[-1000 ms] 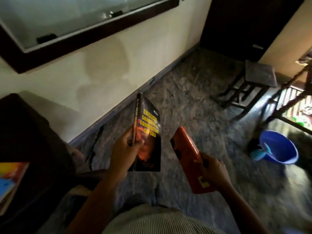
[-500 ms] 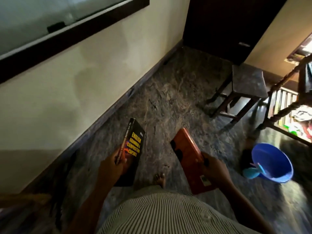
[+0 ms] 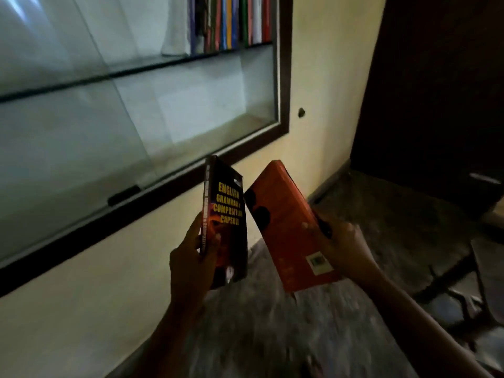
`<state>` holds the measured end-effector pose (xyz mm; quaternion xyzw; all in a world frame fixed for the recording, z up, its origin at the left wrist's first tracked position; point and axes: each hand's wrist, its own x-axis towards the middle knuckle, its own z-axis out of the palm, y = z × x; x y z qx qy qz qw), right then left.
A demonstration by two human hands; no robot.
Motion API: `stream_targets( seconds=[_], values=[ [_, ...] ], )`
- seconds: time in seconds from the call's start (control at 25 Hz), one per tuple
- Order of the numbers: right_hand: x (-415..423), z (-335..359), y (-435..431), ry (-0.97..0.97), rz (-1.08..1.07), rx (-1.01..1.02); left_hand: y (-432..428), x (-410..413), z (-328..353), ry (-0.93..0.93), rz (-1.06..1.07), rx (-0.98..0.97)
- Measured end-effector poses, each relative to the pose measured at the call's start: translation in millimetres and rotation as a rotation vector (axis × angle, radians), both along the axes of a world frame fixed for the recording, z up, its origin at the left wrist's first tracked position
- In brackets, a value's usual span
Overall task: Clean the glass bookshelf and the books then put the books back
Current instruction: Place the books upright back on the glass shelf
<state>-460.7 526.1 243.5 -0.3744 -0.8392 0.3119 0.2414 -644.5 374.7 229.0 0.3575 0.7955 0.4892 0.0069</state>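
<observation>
My left hand [image 3: 191,257] grips a black book [image 3: 227,214] with yellow title lettering, held upright by its spine. My right hand [image 3: 341,246] holds an orange book [image 3: 286,225] by its right edge, tilted to the left, its top corner close to the black book. Both books are raised in front of the lower right part of the glass bookshelf [image 3: 283,77], which is set in the wall with a dark frame. Its lower compartment behind the glass looks bare. Several coloured books [image 3: 231,23] stand on the upper glass shelf.
A small black handle [image 3: 124,195] sits on the sliding glass pane at the lower frame. A dark door [image 3: 436,91] fills the right. A dark stool [image 3: 463,268] stands on the stone floor at the lower right.
The view has swung up from the floor to the bookshelf. Both hands have lifted their books higher, toward the shelf's lower right corner. The blue bucket has left the view.
</observation>
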Motion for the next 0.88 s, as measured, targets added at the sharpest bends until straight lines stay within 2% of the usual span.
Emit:
stream_targets(
  seconds=[0.24,0.36,0.44,0.68,0.8,0.88],
  values=[
    [-118.3,87.9,148.7,0.423,0.235,0.106,133.6,-65.5,105.8,0.095,0.131,0.33],
    [-181.4,135.3,191.0,0.678,0.329,0.102,185.9,-97.2,157.1,0.191,0.246,0.442],
    [-221.6,161.5,207.1,0.777,0.378,0.11,211.8,-124.9,185.1,0.282,0.319,0.492],
    [-348.4,197.1,219.5,1.01,0.341,0.152,264.5,-205.4,235.1,0.463,0.401,0.555],
    [-410.5,220.1,214.0,1.174,0.315,0.162,287.1,-251.8,249.6,0.529,0.415,0.503],
    [-448.9,237.8,214.5,1.163,0.271,0.102,296.4,-279.4,258.1,0.532,0.423,0.462]
  ],
)
